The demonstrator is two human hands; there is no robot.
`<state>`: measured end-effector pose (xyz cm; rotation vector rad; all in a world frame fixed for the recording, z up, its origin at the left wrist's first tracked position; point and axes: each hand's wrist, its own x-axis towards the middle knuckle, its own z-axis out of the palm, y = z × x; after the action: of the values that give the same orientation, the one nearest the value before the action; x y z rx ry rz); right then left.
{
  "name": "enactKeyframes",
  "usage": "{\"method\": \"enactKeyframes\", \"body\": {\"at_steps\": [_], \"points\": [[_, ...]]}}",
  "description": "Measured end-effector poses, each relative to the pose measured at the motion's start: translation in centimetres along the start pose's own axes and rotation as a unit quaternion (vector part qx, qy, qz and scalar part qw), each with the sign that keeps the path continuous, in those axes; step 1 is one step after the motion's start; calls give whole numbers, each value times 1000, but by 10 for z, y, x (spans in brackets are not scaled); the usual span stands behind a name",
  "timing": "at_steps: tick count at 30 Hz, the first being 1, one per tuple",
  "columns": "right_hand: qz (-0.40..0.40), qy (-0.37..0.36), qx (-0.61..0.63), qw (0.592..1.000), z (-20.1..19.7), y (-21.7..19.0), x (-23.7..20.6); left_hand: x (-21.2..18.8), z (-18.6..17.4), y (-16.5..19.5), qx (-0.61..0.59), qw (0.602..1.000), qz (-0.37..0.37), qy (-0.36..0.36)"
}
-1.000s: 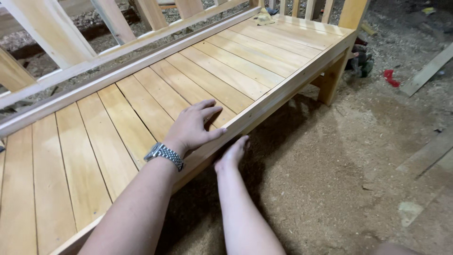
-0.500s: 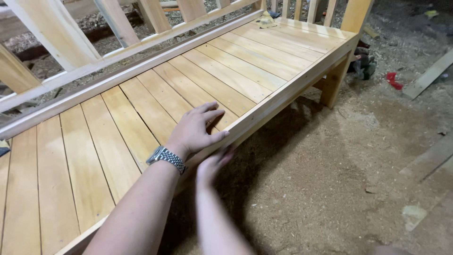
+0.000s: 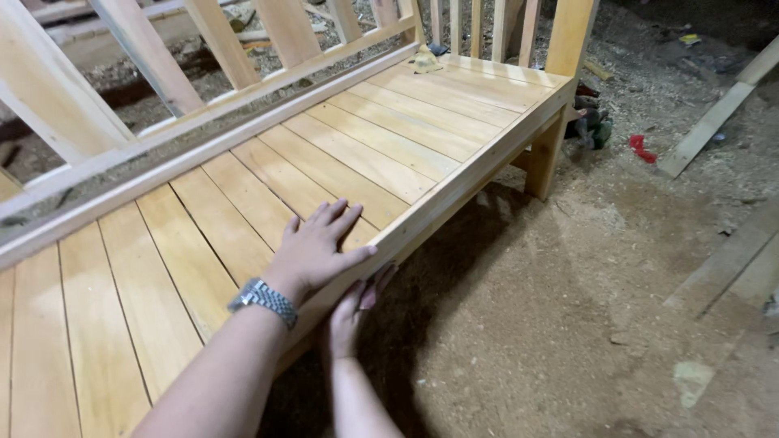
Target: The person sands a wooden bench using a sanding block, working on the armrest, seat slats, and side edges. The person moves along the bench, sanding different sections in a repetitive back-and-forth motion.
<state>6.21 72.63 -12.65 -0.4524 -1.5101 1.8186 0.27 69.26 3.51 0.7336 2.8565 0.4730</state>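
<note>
— Where the wood is yellow and shiny, what is that big thing?

— It is a wooden bench (image 3: 349, 162) with a seat made of long flat boards. It stands on a dirt floor (image 3: 568, 324) covered in sawdust.

— Where are the hands?

— The left hand (image 3: 316, 251) lies flat on top of the seat boards, close to the front edge. Its fingers (image 3: 337, 215) are spread out and open, not gripping. The thumb rests along the front rail (image 3: 454, 191). A silver watch (image 3: 264, 302) is on that wrist.

— And the other hand?

— The right hand (image 3: 353, 312) is lower, pressed against the front rail from below and in front. Its fingers point up and look loose and open. It holds nothing that I can see.

— Are there any boxes or tubs with stuff inside?

— I see none. I see no packets or signs either.

— What else is around?

— A small crumpled yellowish thing (image 3: 424, 59) sits at the far back of the seat. A dark lump (image 3: 591, 123), maybe a tool, lies on the ground beside the far leg (image 3: 545, 154). I cannot tell what it is. A little red thing (image 3: 641, 148) lies near it. A pale loose plank (image 3: 714, 118) lies slanted on the ground at the right, well apart from the bench. Slanted wooden slats (image 3: 219, 36) stand up behind the seat.
</note>
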Motion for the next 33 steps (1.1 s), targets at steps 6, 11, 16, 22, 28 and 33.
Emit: {"method": "enactKeyframes", "body": {"at_steps": [6, 11, 16, 22, 28, 33], "points": [[97, -4, 120, 988, -30, 3, 90, -1, -2, 5, 16, 1000, 2, 10], [98, -42, 114, 988, -43, -5, 134, -1, -3, 5, 12, 1000, -4, 11], [-14, 52, 49, 997, -20, -10, 54, 1, -3, 6, 11, 1000, -2, 24], [-31, 76, 106, 991, -24, 12, 102, -4, -3, 6, -2, 999, 11, 37], [-28, 42, 65, 997, -41, 30, 136, -1, -3, 6, 11, 999, -1, 34], [-7, 41, 61, 997, -11, 21, 56, 3, -1, 4, 17, 1000, -2, 22]]}}
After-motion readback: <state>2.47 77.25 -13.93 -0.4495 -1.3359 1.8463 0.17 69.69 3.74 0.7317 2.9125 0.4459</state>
